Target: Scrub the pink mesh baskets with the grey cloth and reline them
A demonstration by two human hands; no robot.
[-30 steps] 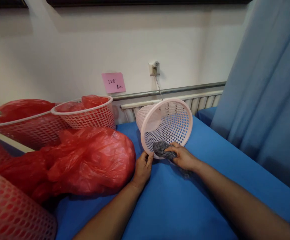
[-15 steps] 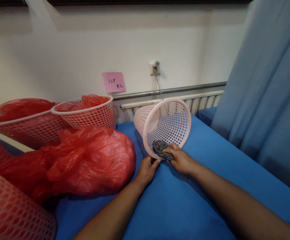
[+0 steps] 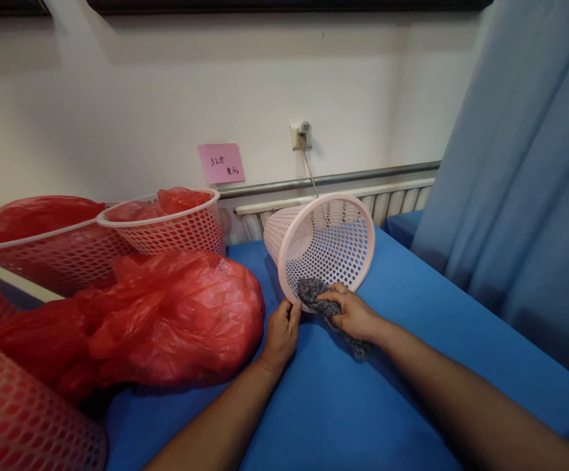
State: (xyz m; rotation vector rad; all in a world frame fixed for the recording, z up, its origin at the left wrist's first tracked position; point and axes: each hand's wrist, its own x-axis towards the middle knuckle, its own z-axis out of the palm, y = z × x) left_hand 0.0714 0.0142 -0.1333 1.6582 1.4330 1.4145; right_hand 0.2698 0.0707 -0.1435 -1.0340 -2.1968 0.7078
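Observation:
A pale pink perforated plastic wastebasket (image 3: pixel 287 243) lies on its side on a blue-covered surface, its mouth turned toward me. At the lower left of its rim, my left hand (image 3: pixel 280 335) grips the edge between thumb and fingers. My right hand (image 3: pixel 356 316) is closed around a dark grey cloth (image 3: pixel 314 289), pressing it against the bottom part of the rim. A loose end of the cloth hangs below that hand onto the blue surface. To the left of my left hand rests a full-looking red plastic bag (image 3: pixel 191 320).
Other pink baskets with red liners stand at the left, including one basket (image 3: pixel 171 229) by the wall and one basket (image 3: pixel 24 405) in front. Behind run a metal rail (image 3: pixel 358 176) and radiator (image 3: pixel 395 199). A blue curtain (image 3: pixel 515 163) hangs at the right.
My left hand has shifted slightly left along the rim, with its fingers higher on the edge. The cloth's loose end now hangs out further below my right hand. The basket has barely moved.

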